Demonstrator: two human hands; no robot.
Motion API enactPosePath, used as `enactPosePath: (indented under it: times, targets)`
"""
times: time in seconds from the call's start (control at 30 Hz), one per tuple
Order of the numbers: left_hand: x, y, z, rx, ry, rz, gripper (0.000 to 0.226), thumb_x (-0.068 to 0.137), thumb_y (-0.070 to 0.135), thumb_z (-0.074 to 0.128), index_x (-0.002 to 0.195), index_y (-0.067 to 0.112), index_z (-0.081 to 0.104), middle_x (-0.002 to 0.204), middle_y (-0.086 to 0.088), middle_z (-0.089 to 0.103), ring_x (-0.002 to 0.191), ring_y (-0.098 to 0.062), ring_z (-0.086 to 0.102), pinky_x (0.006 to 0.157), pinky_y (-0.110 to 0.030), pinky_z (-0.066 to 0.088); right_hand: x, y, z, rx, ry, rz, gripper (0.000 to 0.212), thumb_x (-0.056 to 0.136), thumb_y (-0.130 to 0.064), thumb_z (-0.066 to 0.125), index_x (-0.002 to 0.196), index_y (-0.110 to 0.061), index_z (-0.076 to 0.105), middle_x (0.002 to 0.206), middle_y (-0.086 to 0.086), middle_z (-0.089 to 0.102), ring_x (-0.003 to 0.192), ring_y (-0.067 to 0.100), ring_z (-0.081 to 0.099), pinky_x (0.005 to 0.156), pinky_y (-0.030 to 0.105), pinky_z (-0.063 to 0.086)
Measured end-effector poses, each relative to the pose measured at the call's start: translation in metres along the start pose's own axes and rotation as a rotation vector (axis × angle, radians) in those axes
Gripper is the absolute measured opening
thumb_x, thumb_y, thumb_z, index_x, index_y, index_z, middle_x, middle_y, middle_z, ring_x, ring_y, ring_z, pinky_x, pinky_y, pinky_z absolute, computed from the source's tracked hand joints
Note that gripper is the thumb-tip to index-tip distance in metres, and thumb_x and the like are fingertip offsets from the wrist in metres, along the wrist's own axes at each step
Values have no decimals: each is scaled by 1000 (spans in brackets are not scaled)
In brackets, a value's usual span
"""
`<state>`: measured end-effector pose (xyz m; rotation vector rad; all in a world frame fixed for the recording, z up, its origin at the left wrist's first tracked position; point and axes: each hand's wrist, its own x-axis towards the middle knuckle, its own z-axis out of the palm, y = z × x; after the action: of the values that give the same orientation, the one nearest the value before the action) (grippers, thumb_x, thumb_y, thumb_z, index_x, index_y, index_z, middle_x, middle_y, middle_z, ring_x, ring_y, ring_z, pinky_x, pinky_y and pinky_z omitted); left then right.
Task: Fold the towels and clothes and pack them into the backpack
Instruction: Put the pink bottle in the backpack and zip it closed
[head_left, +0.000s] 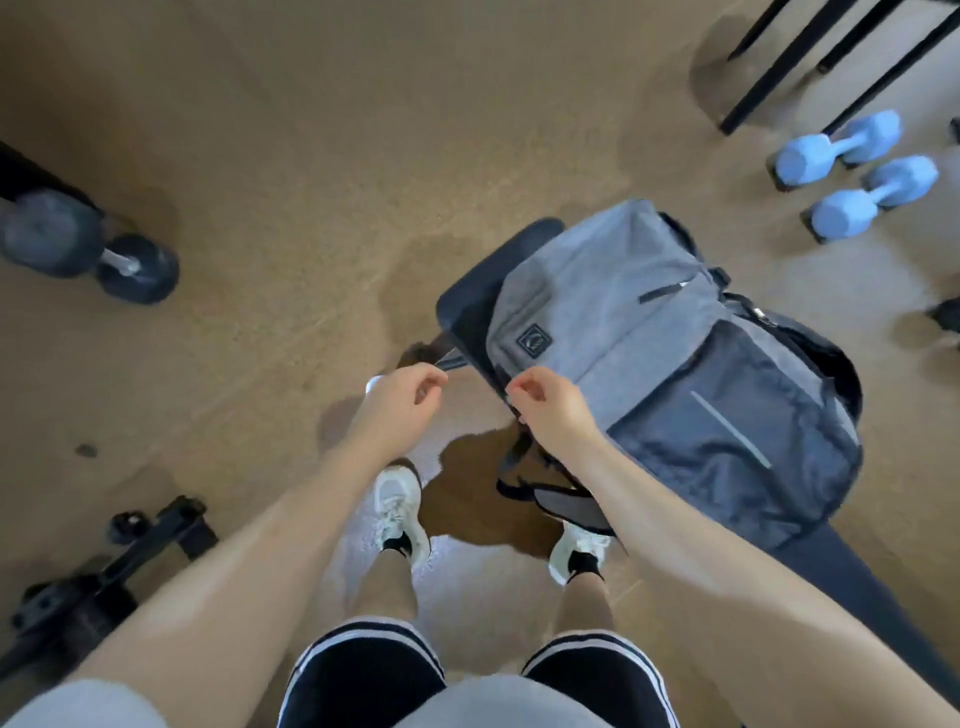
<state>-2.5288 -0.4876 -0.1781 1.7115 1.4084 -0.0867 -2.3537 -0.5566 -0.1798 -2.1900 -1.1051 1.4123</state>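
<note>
Left hand (402, 397) with fingers curled, thumb and forefinger pinched on a thin black strap (451, 362) drawn off the near end of the bench (470, 306); whether that strap belongs to the pack cannot be told. Right hand (550, 402) likewise curled, fingertips closed near the lower left edge of the backpack (675, 374), apparently nipping a dark zip pull or trim there, though the pinched part is too small to confirm. Judged: both hands set at the same edge to tension and work the closure, one holding while the other draws. Backpack lying flat, front face up, along the bench top, overhanging its right edge; shoulder straps (519, 467) hanging off the near-left side toward the floor. Shell of grey heathered woven cloth, darker grey panel on the lower front with a pale diagonal stripe, small square badge near the left edge, short dark zip slit higher up. Body looks full and rounded. Bench pad black, smooth, with rounded corners. No loose towels or clothes visible anywhere; judged as packing done or nearly so. Floor tan and grainy. Two light blue dumbbells (852, 171) with faceted heads well apart at upper right; dark dumbbell (88, 249) at far left.
</note>
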Motion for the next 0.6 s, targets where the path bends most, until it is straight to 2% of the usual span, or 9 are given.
enactPosePath:
  times: [0.07,0.17,0.23,0.37,0.47,0.6]
  targets:
    - [11,-44,-27,12,37,-57,19,91,18,51,105,21,63,97,2,64,87,-15,59,79,-26,44,27,-21,54,32,-29,34,14,94,-16,48,99,-9,60,87,3,59,85,22,58,70,27,40]
    - [36,-111,-52,-92,72,-141,18,89,15,52,103,18,64,93,0,64,87,-18,61,83,-27,45,76,-33,135,-3,-58,106,16,92,-14,48,94,-4,60,83,4,57,81,22,54,63,28,37]
    - [56,-158,-57,-152,82,-200,17,90,15,52,101,18,64,88,2,62,84,-16,59,81,-25,43,113,-32,188,-39,-76,181,16,92,-15,45,93,-5,58,83,5,55,82,25,55,63,30,41]
    - [99,-246,-44,-202,64,-253,13,91,17,52,98,21,62,88,2,62,81,-15,58,83,-28,46,180,-13,280,-214,-108,231,21,91,-18,46,105,-4,54,107,15,56,92,32,55,72,36,43]
    - [132,-302,-21,-231,41,-281,11,91,18,53,91,28,57,84,6,61,80,-17,60,82,-29,47,223,9,324,-380,-55,213,35,93,-31,49,123,-14,45,119,12,48,102,33,55,79,40,45]
    - [161,-356,7,-206,19,-305,12,91,19,54,94,29,59,87,8,61,79,-15,61,79,-26,45,264,36,360,-648,-38,198,66,87,-52,52,140,-23,25,130,10,39,106,34,55,77,39,43]
